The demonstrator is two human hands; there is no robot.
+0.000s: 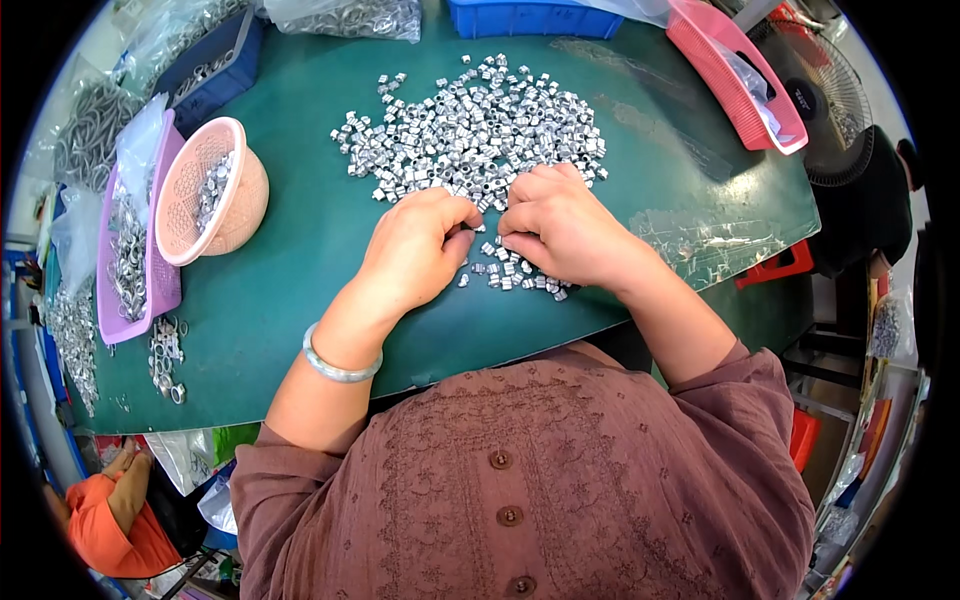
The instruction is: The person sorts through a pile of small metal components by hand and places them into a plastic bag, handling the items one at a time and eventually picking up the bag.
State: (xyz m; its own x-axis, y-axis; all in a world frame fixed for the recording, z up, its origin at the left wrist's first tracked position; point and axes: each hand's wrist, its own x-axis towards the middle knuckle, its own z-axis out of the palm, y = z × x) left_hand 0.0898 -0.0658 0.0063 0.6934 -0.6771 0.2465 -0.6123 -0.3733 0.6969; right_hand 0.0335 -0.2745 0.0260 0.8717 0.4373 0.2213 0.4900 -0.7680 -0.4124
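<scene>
A large pile of small silver metal parts (480,130), short and hollow like sleeves, is spread over the green table. At its near edge my left hand (420,240) is closed in a pinch, with a small silver part showing at its fingertips. Close beside it my right hand (565,225) has its fingers curled and pressed together; what they hold, if anything, is hidden. Between and just below the hands lies a smaller group of the same silver parts (515,272), apart from the main pile.
At the left stand a pink round basket (250,205) and a purple basket (170,270) with metal pieces. Loose metal hooks (165,355) lie nearby. Blue bins (535,18) and a red-pink basket (690,50) line the far side. A fan (815,100) stands right; another person (115,525) sits lower left.
</scene>
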